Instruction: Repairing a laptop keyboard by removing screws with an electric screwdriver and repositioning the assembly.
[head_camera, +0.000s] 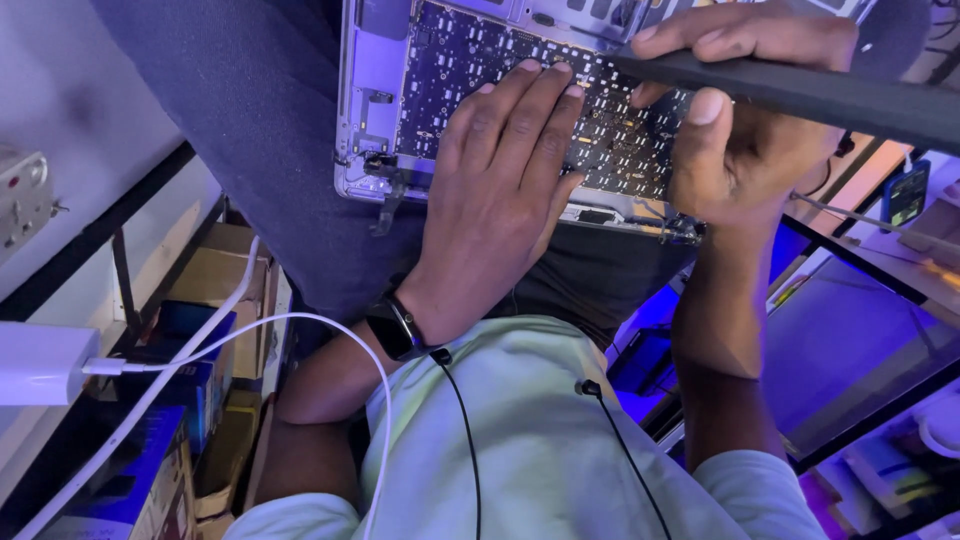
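Black strip (800, 95) pinched in right grip (745, 110), crossing above the opened laptop shell (375, 110). Left grip (500, 170) spread flat on its keyboard underside (470, 55). Cardboard boxes (215, 275) below-left.

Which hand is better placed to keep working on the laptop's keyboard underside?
Likely the left hand: it lies flat on the opened laptop, fingers free. The right hand is busy holding a black strip.

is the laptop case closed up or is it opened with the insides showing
Opened: the laptop case lies with its cover off, dark inner board exposed. The left hand rests flat on it; the right hand holds a dark flat strip.
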